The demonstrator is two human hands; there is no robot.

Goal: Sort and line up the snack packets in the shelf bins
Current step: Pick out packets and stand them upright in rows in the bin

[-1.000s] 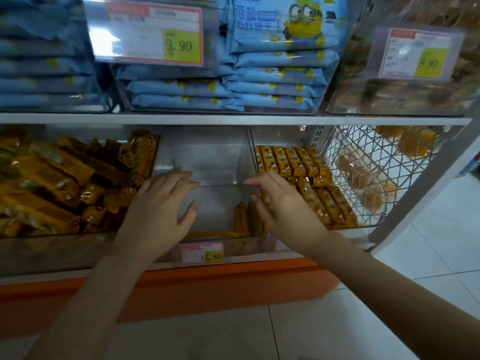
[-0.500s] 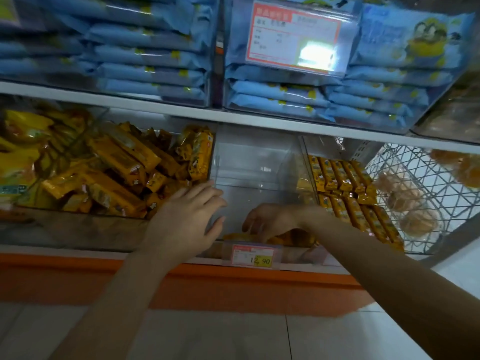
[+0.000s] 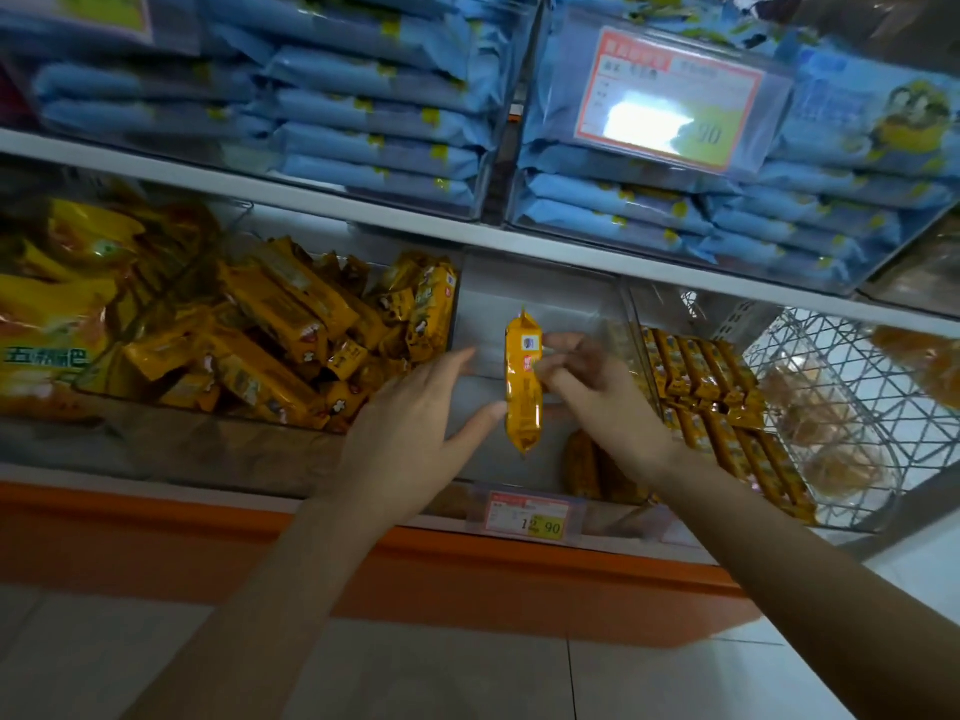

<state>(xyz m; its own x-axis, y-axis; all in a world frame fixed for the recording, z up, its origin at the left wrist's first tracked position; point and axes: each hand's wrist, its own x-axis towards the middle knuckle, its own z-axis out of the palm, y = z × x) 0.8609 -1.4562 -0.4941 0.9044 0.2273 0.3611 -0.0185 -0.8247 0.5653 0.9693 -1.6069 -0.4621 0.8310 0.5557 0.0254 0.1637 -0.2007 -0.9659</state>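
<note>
While right hand [image 3: 602, 394] pinches a glossy oblong packet [image 3: 523, 407] upright | left hand [image 3: 410, 423] — fingers spread

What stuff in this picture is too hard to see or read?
All in the head view:
The upper price tag: glare hides all but "90".
The yellow packet in the right hand: print blurred, fingers cover part.
The packets low in the middle bin: partly behind the right wrist.
The food in the wire basket: blurred behind the mesh.
The sign at top left: cut off by the edge.
</note>
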